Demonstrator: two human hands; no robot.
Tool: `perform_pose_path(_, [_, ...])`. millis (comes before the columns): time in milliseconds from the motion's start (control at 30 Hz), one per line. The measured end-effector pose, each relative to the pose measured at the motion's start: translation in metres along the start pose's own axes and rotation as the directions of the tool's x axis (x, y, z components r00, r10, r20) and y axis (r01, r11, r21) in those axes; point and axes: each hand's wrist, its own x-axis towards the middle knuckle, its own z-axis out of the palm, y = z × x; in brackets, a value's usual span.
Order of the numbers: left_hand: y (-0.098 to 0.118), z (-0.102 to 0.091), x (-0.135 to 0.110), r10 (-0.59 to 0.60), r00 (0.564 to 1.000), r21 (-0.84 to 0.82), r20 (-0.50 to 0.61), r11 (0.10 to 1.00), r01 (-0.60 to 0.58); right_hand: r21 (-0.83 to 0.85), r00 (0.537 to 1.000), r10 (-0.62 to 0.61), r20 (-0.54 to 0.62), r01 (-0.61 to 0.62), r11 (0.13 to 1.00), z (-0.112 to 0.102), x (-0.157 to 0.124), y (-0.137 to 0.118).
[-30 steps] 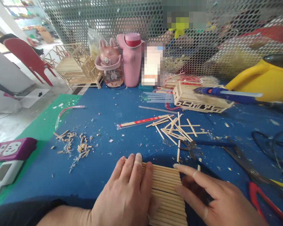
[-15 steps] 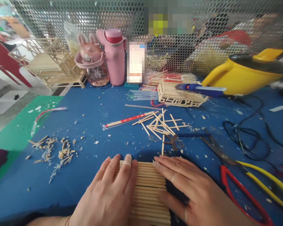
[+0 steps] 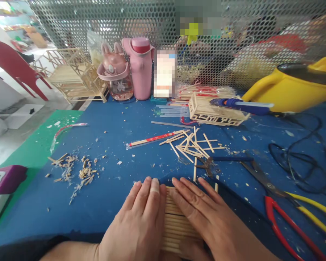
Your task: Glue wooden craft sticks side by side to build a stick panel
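A flat panel of thin wooden sticks laid side by side lies on the blue table at its near edge. My left hand rests flat on the panel's left part, fingers stretched out, a pale band on the middle finger. My right hand lies flat across the panel's right part, fingers spread and pointing up-left. Only a narrow strip of the panel shows between the two hands.
Loose sticks, a wrapped chopstick pair and small pliers lie just beyond. Red-and-yellow cutters and black cables are right. A stick model, glue gun, yellow pot, pink bottles, wood scraps surround.
My right hand has slid left from the panel's right edge onto its top, beside my left hand. The camera view has shifted about; my left hand has stayed on the panel.
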Motion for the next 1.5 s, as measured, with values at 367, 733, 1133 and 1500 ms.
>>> perform_pose_path(367, [0.014, 0.005, -0.002, -0.012, 0.986, 0.163, -0.164, 0.986, 0.039, -0.138, 0.992, -0.128, -0.003, 0.126, 0.982, 0.012, -0.004, 0.005])
perform_pose_path(733, [0.006, 0.006, 0.003, -0.009, 0.999, 0.047, -0.048, 0.999, 0.011, 0.347, 0.970, 0.241, -0.013, -0.222, 0.911, -0.010, -0.010, 0.014])
perform_pose_path(1133, [0.000, 0.009, 0.000, 0.109, 0.981, 0.162, -0.158, 0.983, -0.083, 0.520, 0.770, 0.608, 0.195, -0.607, 0.601, -0.022, -0.010, 0.027])
perform_pose_path(1500, [0.000, 0.017, -0.002, 0.058, 0.982, 0.075, -0.180, 0.996, -0.045, 0.000, 0.661, 0.738, 0.135, -0.745, 0.668, -0.040, -0.045, 0.066])
